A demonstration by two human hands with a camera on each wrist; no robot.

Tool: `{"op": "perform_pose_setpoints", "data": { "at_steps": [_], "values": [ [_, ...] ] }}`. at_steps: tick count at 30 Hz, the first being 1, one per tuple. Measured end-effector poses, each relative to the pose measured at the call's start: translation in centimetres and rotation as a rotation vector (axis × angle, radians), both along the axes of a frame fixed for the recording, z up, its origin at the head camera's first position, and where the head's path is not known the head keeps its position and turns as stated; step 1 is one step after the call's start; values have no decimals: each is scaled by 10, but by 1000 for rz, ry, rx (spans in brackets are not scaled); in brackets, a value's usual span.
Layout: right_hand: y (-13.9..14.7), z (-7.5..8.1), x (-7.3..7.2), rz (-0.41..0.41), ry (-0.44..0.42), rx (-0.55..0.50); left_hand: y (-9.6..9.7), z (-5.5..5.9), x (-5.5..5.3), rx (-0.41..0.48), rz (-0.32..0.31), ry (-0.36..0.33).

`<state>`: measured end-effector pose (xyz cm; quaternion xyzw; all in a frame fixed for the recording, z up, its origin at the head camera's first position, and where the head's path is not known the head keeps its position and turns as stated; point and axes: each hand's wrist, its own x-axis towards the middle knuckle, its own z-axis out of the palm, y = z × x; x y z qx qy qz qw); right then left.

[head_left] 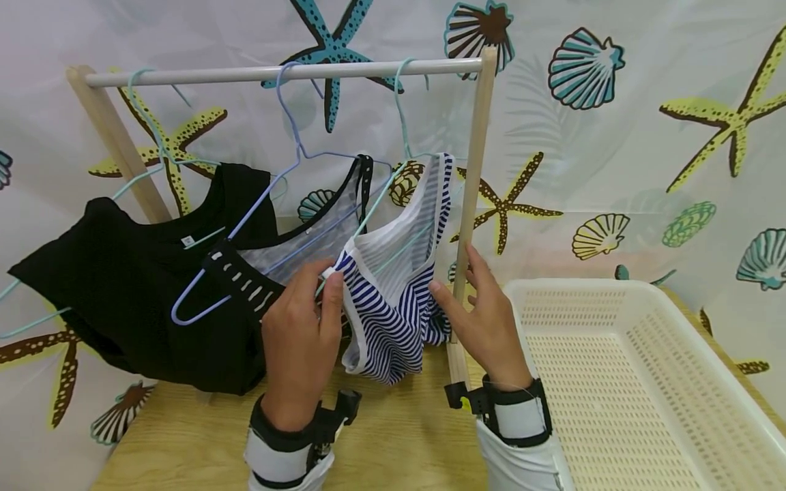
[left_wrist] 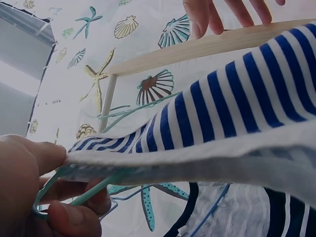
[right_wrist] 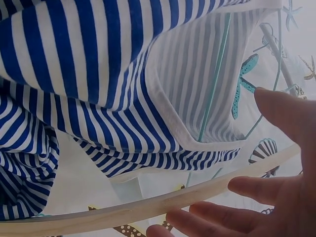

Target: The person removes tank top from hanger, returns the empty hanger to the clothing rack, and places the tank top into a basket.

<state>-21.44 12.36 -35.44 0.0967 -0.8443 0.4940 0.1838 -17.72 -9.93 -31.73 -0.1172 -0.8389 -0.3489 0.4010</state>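
Observation:
A blue-and-white striped sleeveless top [head_left: 383, 327] hangs from a mint-green hanger [head_left: 402, 112] at the right end of a clothes rack. My left hand [head_left: 297, 341] pinches the top's near shoulder together with the hanger's end; in the left wrist view the thumb [left_wrist: 47, 154] lies at the white-edged strap and the fingers are around the mint loop. My right hand [head_left: 488, 324] is spread, its fingers right at the rack's wooden post [head_left: 477, 150] and its thumb close to the striped cloth. In the right wrist view its palm holds nothing.
Left of the striped top, a black top with white dashes [head_left: 245, 283] hangs on a blue-purple hanger [head_left: 288, 123], and a black shirt [head_left: 166, 293] on another mint one. A white perforated basket [head_left: 571, 290] stands right on the wooden table [head_left: 178, 436]. A patterned curtain hangs behind.

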Motion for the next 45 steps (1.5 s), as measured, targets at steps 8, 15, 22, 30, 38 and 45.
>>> {"op": "perform_pose_setpoints", "data": {
  "at_steps": [8,15,22,30,38,45],
  "values": [
    [-1,2,1,-12,-15,32,-3,2,-4,13,-11,-9],
    [1,0,1,-4,20,56,-1,-1,-9,54,-59,-1],
    [-1,-1,0,25,42,39,-4,2,-6,120,-42,80],
    [-4,0,-2,32,36,31,-9,5,-5,170,-4,121],
    [-6,0,-2,32,18,41,-16,7,-1,145,30,129],
    [-9,0,0,36,7,42,-20,6,3,171,52,98]
  ]
}}
